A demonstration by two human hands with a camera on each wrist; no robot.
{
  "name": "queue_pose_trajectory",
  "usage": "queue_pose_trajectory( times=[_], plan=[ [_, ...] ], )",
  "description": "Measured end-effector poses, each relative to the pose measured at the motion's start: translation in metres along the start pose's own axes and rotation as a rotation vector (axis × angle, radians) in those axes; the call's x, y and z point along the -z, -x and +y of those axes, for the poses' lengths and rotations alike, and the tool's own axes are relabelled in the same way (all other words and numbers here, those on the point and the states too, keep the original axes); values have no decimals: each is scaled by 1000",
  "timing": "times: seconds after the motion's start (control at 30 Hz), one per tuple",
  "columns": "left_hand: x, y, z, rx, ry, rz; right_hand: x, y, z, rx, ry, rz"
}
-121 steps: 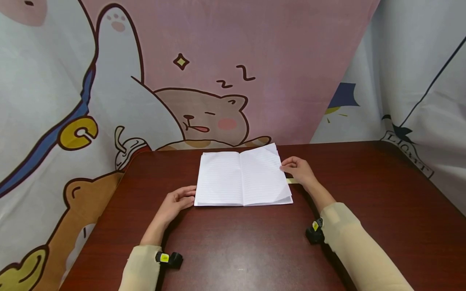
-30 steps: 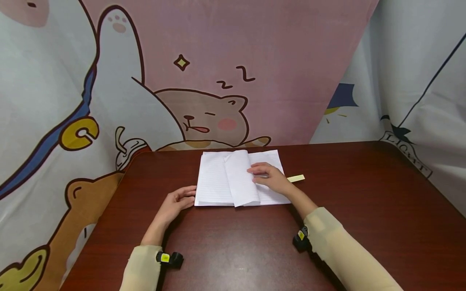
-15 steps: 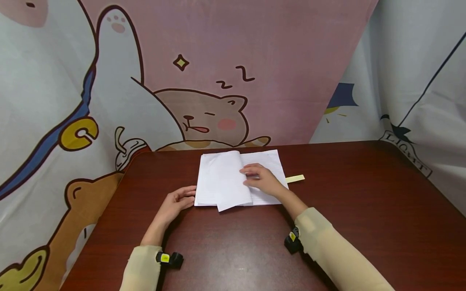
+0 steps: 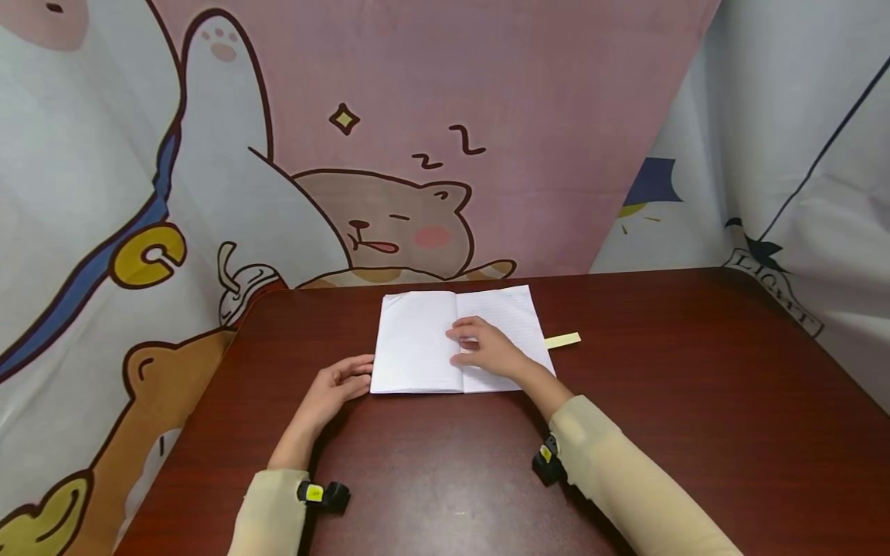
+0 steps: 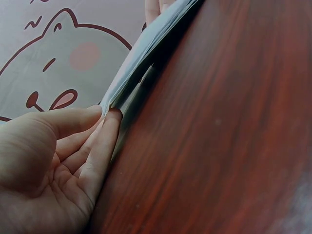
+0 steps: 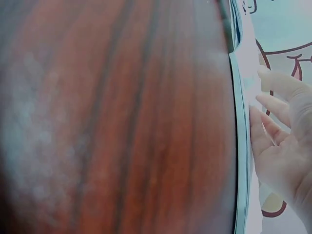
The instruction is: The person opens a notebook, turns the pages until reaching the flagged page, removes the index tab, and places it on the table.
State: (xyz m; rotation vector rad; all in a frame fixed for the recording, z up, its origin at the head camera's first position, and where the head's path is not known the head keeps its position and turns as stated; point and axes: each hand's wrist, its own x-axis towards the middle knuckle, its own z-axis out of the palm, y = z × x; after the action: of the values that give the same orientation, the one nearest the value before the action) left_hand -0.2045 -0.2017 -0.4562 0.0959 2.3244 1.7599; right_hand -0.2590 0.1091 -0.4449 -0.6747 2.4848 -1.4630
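Resting flat, right hand [image 4: 490, 353] presses open notebook [image 4: 417, 347]

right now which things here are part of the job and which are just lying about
In use:
- white lined paper notebook, lying open
- right hand, flat on the pages near the spine
- left hand, fingers at the notebook's left edge

Lying about:
- pale yellow paper strip, on the table right of the notebook, untouched
- dark red wooden table
- cartoon cat backdrop
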Motion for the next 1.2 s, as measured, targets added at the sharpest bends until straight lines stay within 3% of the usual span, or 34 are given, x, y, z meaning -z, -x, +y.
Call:
queue_pose_trajectory(
  times=[0.2,0.43,0.57,1.2],
  plan=[
    [0,0,0,-1,-2,1,-2,-1,1,-23,52,-9],
    [0,0,-1,-10,-11,3,-5,-3,-4,-40,229,6],
    [0,0,-2,-20,-14,-4,-6,-2,-8,-55,277,6],
    [-1,0,-1,-4,-3,0,-6,0,-8,-86,241,8]
  ],
)
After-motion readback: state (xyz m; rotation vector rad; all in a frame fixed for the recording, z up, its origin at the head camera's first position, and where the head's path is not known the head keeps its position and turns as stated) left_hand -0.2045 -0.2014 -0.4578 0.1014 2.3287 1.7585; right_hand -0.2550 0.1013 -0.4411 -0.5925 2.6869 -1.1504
